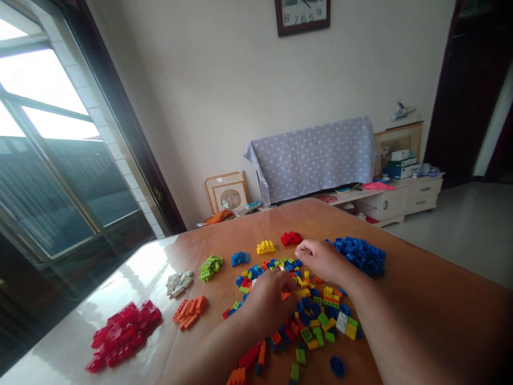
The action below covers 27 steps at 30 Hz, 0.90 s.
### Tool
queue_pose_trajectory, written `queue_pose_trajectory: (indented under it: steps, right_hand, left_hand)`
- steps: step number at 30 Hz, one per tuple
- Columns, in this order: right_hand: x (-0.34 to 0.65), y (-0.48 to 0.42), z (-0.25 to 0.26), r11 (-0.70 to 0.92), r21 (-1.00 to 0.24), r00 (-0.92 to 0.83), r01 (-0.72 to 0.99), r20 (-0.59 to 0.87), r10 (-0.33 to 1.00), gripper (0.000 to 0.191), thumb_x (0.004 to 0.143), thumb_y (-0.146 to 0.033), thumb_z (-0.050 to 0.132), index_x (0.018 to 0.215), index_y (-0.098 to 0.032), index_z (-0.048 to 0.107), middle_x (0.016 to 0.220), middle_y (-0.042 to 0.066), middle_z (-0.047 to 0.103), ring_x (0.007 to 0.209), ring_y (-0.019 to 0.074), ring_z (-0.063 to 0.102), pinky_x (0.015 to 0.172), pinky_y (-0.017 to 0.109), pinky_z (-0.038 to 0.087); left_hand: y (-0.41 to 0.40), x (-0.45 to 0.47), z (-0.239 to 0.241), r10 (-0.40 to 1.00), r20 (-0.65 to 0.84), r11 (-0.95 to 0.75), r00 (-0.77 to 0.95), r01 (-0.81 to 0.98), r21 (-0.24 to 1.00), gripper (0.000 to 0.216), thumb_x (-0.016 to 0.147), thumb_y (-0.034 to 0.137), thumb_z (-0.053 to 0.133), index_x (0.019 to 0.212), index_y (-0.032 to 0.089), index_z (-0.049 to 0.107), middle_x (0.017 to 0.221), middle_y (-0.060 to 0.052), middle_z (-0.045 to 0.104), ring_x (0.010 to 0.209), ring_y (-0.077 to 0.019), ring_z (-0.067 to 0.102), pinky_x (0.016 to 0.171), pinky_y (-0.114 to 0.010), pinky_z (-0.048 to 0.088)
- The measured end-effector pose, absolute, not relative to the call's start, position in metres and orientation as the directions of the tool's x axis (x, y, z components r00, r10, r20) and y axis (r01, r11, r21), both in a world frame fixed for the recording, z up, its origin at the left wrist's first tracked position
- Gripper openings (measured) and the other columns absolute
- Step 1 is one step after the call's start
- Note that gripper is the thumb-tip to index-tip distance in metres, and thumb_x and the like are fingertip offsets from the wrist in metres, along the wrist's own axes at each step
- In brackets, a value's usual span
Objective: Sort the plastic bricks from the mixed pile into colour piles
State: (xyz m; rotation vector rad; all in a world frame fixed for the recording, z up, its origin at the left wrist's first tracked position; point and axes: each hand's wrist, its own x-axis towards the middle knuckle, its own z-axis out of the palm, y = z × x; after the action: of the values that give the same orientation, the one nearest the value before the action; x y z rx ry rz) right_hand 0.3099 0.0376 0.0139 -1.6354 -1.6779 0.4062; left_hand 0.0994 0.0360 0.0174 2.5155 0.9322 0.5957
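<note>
A: Where do the loose bricks lie?

B: The mixed bricks (316,309) are scattered mid-counter (433,305), taking twelve as the far side. The left hand (272,297) reaches in over them; the right hand (320,258) is above their far edge.

A: What are the fingers doing?

B: The left fingers bend downward, an orange brick (285,295) right at their tips; I can't tell if it's gripped. The right fingers are curled narrow, and whether anything is inside, I can't tell.

A: Which relation matters most?

B: I'd say the one at the left fingertips. A yellow brick (303,293) lies just beside them at three o'clock. The left hand is nearer to it.

A: And its long axis?

B: Roughly nine to three, perhaps tipped toward two. Neither end reads as a front. The orange one is too covered to judge.

A: What's near the right hand?

B: The small red cluster (291,238), at eleven o'clock from its fingers, long axis nine to three. The yellow cluster (265,247) sits farther off, near nine; the big blue pile (363,258) is at three, beyond the forearm.
</note>
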Motion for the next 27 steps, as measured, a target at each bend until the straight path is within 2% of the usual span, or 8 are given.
queue_pose_trajectory:
  steps: [3, 5, 12, 16, 18, 21, 27]
  right_hand:
    - [0.310, 0.038, 0.015, 0.141, -0.688, 0.099, 0.712, 0.297, 0.950, 0.025, 0.090, -0.037, 0.052, 0.085, -0.020, 0.071, 0.074, 0.002, 0.071, 0.068, 0.0156, 0.061, 0.060, 0.024, 0.036]
    - [0.310, 0.037, 0.016, 0.151, -0.685, 0.097, 0.713, 0.309, 0.946, 0.026, 0.090, -0.037, 0.052, 0.084, -0.020, 0.071, 0.073, 0.002, 0.070, 0.069, 0.0159, 0.061, 0.059, 0.024, 0.035]
    - [0.311, 0.038, 0.015, 0.179, -0.698, 0.100, 0.694, 0.339, 0.936, 0.026, 0.090, -0.037, 0.053, 0.082, -0.020, 0.070, 0.073, 0.002, 0.069, 0.070, 0.0164, 0.062, 0.059, 0.024, 0.033]
    - [0.312, 0.038, 0.014, 0.190, -0.694, 0.105, 0.694, 0.359, 0.927, 0.026, 0.091, -0.037, 0.052, 0.081, -0.021, 0.069, 0.072, 0.001, 0.068, 0.068, 0.0157, 0.060, 0.058, 0.024, 0.032]
    - [0.311, 0.037, 0.015, 0.190, -0.694, 0.106, 0.695, 0.360, 0.927, 0.026, 0.091, -0.037, 0.052, 0.080, -0.021, 0.069, 0.071, 0.001, 0.068, 0.068, 0.0153, 0.059, 0.058, 0.024, 0.031]
    - [0.311, 0.036, 0.017, 0.186, -0.693, 0.109, 0.697, 0.359, 0.927, 0.025, 0.091, -0.037, 0.054, 0.080, -0.021, 0.069, 0.070, 0.001, 0.068, 0.067, 0.0150, 0.059, 0.057, 0.024, 0.031]
    - [0.311, 0.035, 0.017, 0.192, -0.691, 0.122, 0.697, 0.378, 0.918, 0.025, 0.091, -0.036, 0.053, 0.079, -0.020, 0.068, 0.070, 0.001, 0.067, 0.066, 0.0143, 0.057, 0.056, 0.024, 0.029]
  left_hand:
    - [0.086, 0.093, 0.021, 0.850, 0.203, -0.501, 0.485, 0.629, 0.595, 0.007, 0.077, 0.020, 0.061, 0.083, 0.019, 0.065, 0.074, 0.001, 0.063, 0.070, -0.0126, 0.056, 0.061, -0.022, 0.039]
    - [0.120, 0.088, 0.022, 0.942, 0.153, -0.324, 0.299, 0.688, 0.649, 0.008, 0.075, 0.023, 0.068, 0.081, 0.018, 0.065, 0.069, 0.003, 0.062, 0.064, -0.0107, 0.053, 0.057, -0.020, 0.036]
    - [0.199, 0.082, 0.010, 0.995, 0.063, -0.100, 0.078, 0.751, 0.652, 0.017, 0.077, 0.029, 0.072, 0.083, 0.015, 0.066, 0.067, -0.001, 0.062, 0.055, -0.0117, 0.054, 0.050, -0.021, 0.037]
    - [0.221, 0.089, -0.003, 0.999, -0.020, -0.019, 0.041, 0.783, 0.622, 0.022, 0.079, 0.030, 0.074, 0.091, 0.012, 0.069, 0.080, -0.006, 0.068, 0.072, -0.0186, 0.064, 0.059, -0.026, 0.047]
    - [0.229, 0.094, -0.008, 0.997, -0.071, 0.013, 0.038, 0.795, 0.606, 0.029, 0.087, 0.033, 0.070, 0.107, 0.012, 0.067, 0.100, -0.009, 0.069, 0.088, -0.0220, 0.066, 0.073, -0.032, 0.055]
    - [0.236, 0.100, -0.013, 0.991, -0.129, 0.044, 0.040, 0.808, 0.588, 0.037, 0.096, 0.037, 0.061, 0.126, 0.016, 0.059, 0.125, -0.010, 0.061, 0.107, -0.0230, 0.063, 0.090, -0.044, 0.056]
    - [0.231, 0.106, -0.012, 0.991, -0.129, 0.048, 0.035, 0.803, 0.594, 0.039, 0.096, 0.037, 0.061, 0.128, 0.016, 0.058, 0.127, -0.010, 0.060, 0.109, -0.0230, 0.062, 0.091, -0.045, 0.055]
